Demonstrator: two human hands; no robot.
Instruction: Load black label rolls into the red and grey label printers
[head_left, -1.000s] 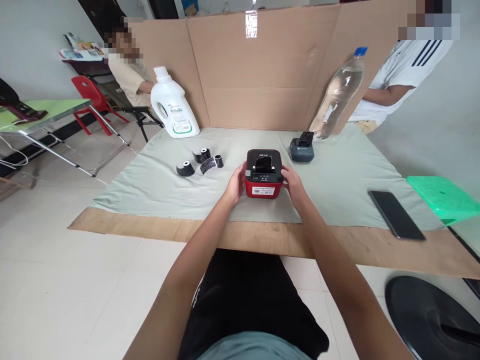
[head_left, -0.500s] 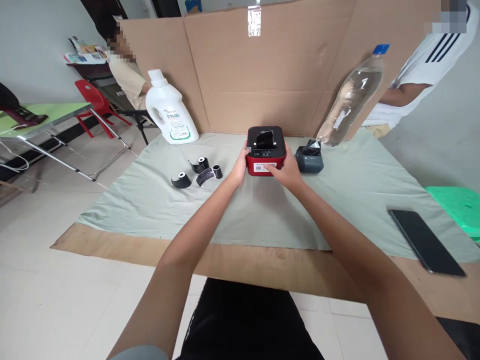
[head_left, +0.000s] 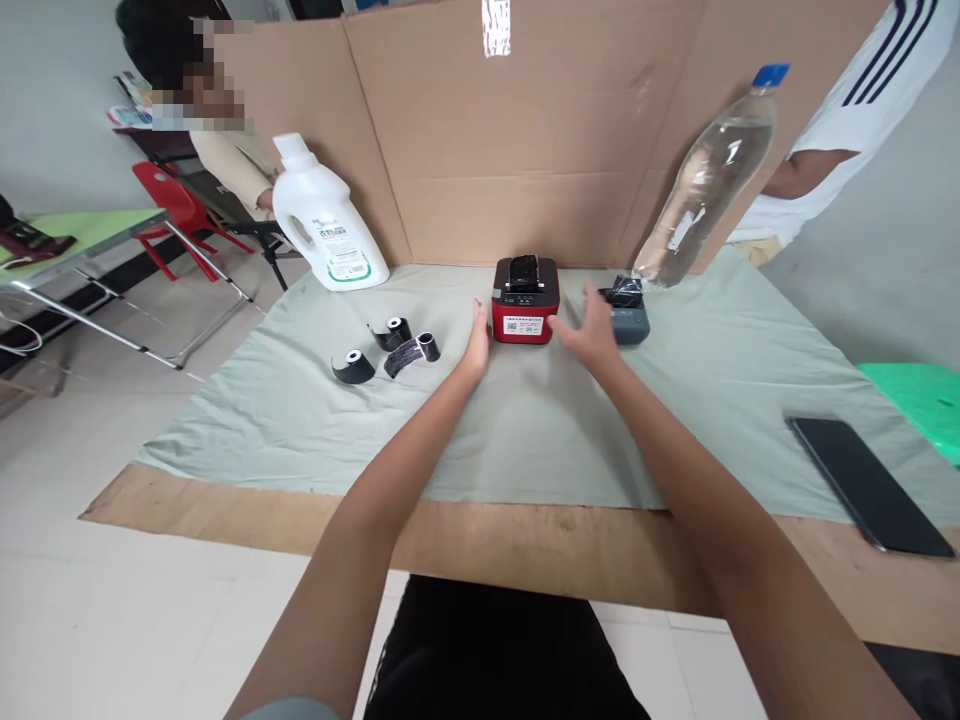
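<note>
A red printer-like box [head_left: 523,322] with a black top stands near the cardboard, a white label on its front and a black strip rising from its top. My left hand [head_left: 478,342] is upright just left of the box, open and holding nothing. To the right of it, my right hand [head_left: 589,330] has its fingers spread and holds nothing; its thumb is close to the box's right edge. A smaller dark grey device [head_left: 631,325] with black film on top is partly behind my right hand. Several black rolls [head_left: 354,367] lie on the cloth at the left.
A white jug [head_left: 330,225] and a clear bottle [head_left: 709,185] with a blue cap stand before the cardboard [head_left: 517,120]. A black phone [head_left: 870,485] lies at the right. People are partly visible beyond the cardboard on both sides. A green stool [head_left: 915,405] stands at right.
Both hands have let go of the red box and moved apart from it. The box now rests on the cloth. The view has shifted slightly.
</note>
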